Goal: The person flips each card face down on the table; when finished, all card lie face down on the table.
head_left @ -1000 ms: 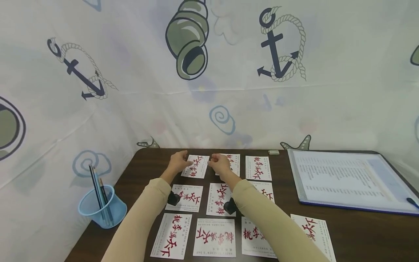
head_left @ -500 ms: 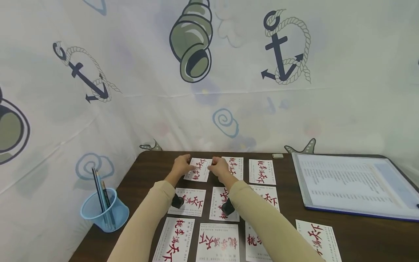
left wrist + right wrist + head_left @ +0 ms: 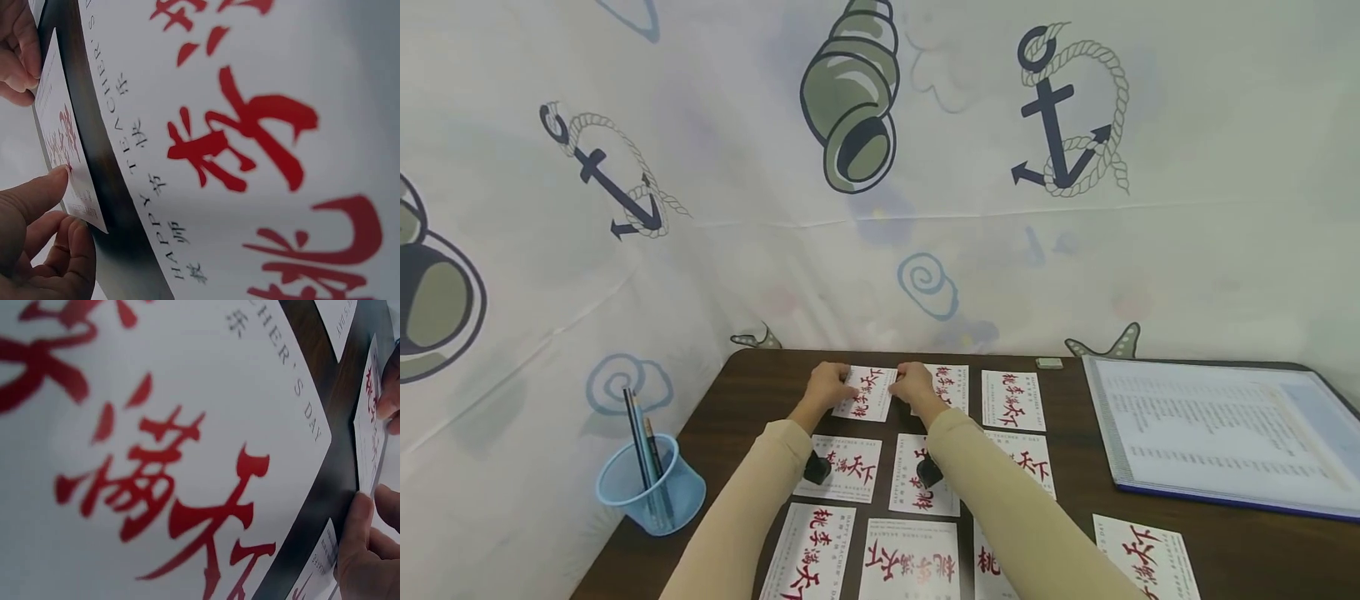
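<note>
White cards with red calligraphy lie in rows on a dark brown table (image 3: 752,392). At the far row's left end, my left hand (image 3: 826,387) pinches the left edge of one card (image 3: 867,393) and my right hand (image 3: 916,385) pinches its right edge. In the left wrist view my left hand (image 3: 37,244) has its thumb on top of that card (image 3: 65,169), with fingers curled below it. In the right wrist view my right hand (image 3: 369,550) holds the same card (image 3: 369,431), seen edge-on. A nearer card (image 3: 250,156) fills most of each wrist view.
A blue cup of pencils (image 3: 651,487) stands at the table's left edge. An open binder with a printed sheet (image 3: 1217,433) lies on the right, with a small eraser (image 3: 1048,363) at the back. A curtain printed with anchors and shells hangs behind.
Both hands have kept hold of the same far card, and it has barely moved. The head view has drifted a little, so everything sits lower and further right in frame.
</note>
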The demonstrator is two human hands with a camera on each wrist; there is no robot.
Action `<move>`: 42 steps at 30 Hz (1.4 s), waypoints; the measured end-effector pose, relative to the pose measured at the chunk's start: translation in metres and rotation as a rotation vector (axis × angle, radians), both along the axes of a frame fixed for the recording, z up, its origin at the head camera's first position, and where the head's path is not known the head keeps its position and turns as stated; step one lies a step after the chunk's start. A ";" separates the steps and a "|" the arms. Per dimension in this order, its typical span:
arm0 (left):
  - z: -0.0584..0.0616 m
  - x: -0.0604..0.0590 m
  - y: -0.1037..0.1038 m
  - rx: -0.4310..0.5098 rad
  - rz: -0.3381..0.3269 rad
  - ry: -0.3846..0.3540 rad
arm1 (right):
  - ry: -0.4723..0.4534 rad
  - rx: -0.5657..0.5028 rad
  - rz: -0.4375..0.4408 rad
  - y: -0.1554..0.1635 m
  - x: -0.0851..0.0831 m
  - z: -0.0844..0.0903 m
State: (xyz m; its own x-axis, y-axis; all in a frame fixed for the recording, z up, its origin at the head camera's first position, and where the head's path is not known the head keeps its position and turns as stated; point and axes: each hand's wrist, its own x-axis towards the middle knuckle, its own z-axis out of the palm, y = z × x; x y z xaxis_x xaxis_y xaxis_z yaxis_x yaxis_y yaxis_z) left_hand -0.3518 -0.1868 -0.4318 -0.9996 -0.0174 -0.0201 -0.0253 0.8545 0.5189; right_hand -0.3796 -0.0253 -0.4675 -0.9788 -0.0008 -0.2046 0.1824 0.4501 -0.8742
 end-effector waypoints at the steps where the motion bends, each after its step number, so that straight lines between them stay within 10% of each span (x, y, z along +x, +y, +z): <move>1: -0.001 0.000 0.001 0.000 0.003 -0.006 | -0.009 0.004 -0.008 0.000 0.003 0.005; 4: -0.002 0.001 0.002 0.000 0.008 -0.014 | -0.063 -0.005 -0.019 -0.001 -0.001 0.005; 10: -0.002 0.002 0.004 0.011 0.016 -0.016 | 0.050 -0.015 0.025 0.002 -0.040 -0.052; 19: 0.000 0.002 0.006 0.023 0.010 -0.016 | 0.102 -0.079 -0.051 0.003 0.032 0.031; 42: 0.010 0.000 -0.004 0.145 -0.050 -0.031 | 0.224 -0.386 -0.122 -0.001 0.042 0.030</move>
State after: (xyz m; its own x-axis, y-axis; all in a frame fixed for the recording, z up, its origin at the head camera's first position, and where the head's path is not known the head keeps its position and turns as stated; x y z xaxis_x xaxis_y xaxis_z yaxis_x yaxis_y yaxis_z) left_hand -0.3521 -0.1913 -0.4216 -0.9981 0.0380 -0.0493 -0.0021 0.7712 0.6366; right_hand -0.3379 -0.0265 -0.4372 -0.9965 0.0830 0.0046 0.0013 0.0711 -0.9975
